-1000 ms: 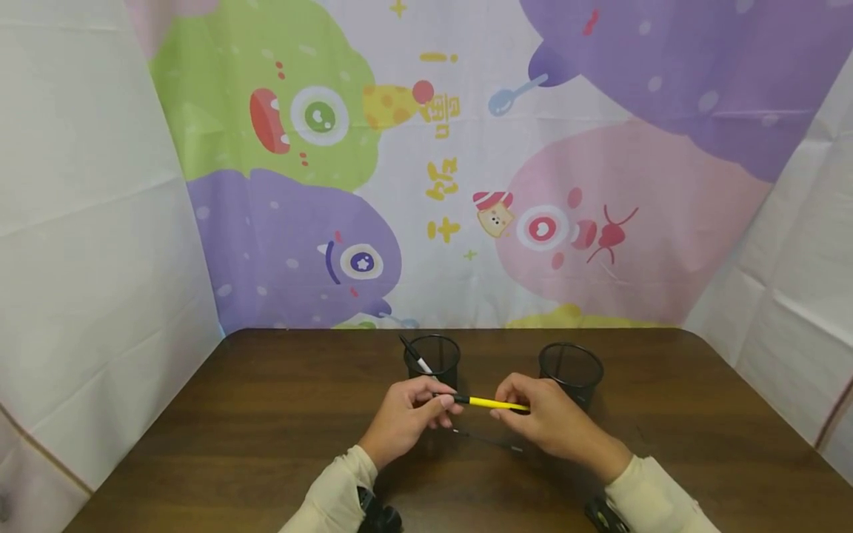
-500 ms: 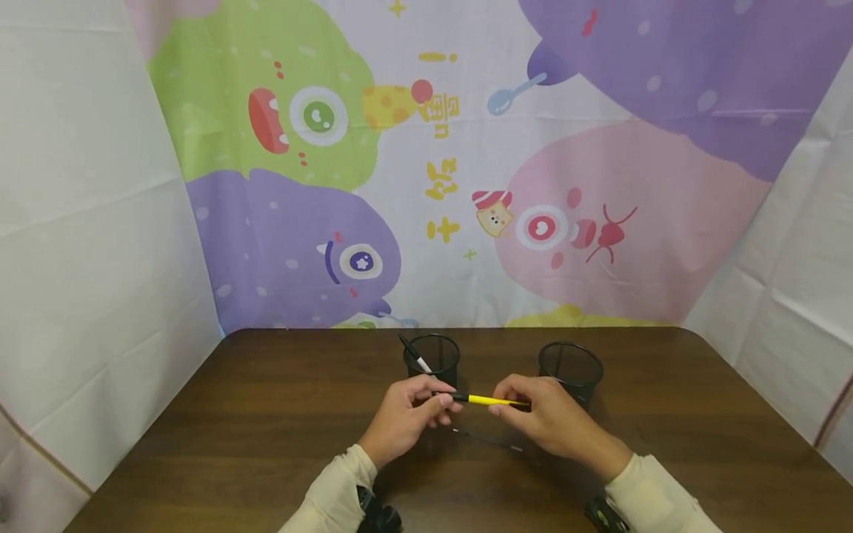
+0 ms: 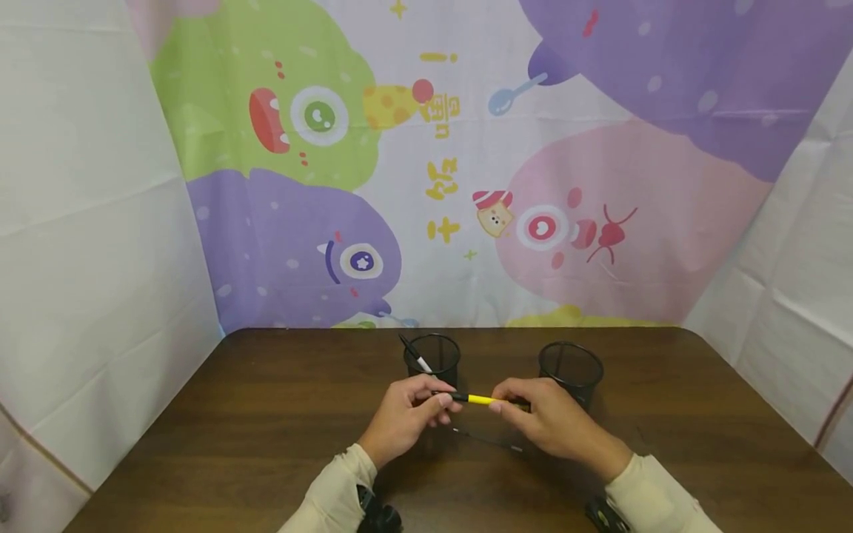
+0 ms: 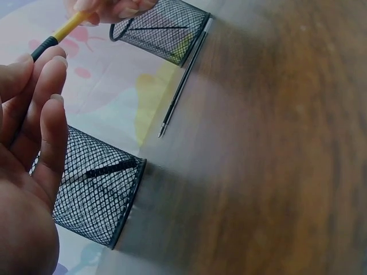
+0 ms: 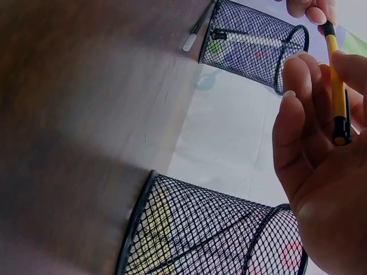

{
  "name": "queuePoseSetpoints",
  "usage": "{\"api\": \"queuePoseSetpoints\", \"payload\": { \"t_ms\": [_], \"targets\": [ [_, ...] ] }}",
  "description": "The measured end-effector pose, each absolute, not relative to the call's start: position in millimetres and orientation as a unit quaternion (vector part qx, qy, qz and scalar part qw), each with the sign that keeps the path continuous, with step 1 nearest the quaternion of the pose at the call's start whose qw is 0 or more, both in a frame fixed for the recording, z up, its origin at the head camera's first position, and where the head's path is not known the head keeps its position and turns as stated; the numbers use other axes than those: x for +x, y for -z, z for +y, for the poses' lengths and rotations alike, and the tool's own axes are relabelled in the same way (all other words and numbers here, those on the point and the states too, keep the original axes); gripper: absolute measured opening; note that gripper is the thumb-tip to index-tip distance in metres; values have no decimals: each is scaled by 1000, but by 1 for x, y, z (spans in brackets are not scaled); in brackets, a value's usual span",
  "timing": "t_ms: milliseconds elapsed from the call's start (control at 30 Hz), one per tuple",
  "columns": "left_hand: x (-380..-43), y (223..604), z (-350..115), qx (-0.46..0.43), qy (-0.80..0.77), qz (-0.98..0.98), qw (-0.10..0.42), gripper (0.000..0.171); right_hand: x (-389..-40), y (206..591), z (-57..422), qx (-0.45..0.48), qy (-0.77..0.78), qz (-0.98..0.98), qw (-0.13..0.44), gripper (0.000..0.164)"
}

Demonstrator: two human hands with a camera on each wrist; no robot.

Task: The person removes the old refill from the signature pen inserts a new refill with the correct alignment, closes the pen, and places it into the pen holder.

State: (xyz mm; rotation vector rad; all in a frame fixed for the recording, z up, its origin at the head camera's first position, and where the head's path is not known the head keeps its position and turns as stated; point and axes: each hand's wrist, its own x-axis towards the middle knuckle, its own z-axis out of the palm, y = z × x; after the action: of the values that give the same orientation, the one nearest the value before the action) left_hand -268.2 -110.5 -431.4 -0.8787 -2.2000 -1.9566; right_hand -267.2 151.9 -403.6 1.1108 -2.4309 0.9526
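A ballpoint pen (image 3: 481, 400) with a yellow barrel and black grip is held level between both hands above the table. My left hand (image 3: 406, 414) pinches the black grip section between thumb and fingers; the pen's tip is hidden there. With thumb and fingertips, my right hand (image 3: 549, 418) grips the yellow barrel, and the black clip end (image 5: 341, 130) lies inside that palm in the right wrist view. Below the hands, a thin dark pen refill (image 4: 182, 83) lies on the tabletop.
Two black mesh pen cups stand behind the hands. The left cup (image 3: 433, 355) holds a black-and-white pen (image 3: 416, 355) leaning on its rim; the right cup (image 3: 571, 364) sits just beyond my right hand. The brown table (image 3: 300, 400) ends at a patterned cloth backdrop (image 3: 440, 289).
My right fingers have shifted slightly left along the pen, so less of the yellow barrel shows between the hands. The left hand, the cups and the refill look unchanged.
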Motion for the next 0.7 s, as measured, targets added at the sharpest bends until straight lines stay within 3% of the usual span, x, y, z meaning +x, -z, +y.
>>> {"api": "queuePoseSetpoints", "payload": {
  "t_ms": [700],
  "targets": [
    [-268,428,-106,-269,673,-689,9,22,-262,399,146,372,-357,-851,100,11]
  ]
}}
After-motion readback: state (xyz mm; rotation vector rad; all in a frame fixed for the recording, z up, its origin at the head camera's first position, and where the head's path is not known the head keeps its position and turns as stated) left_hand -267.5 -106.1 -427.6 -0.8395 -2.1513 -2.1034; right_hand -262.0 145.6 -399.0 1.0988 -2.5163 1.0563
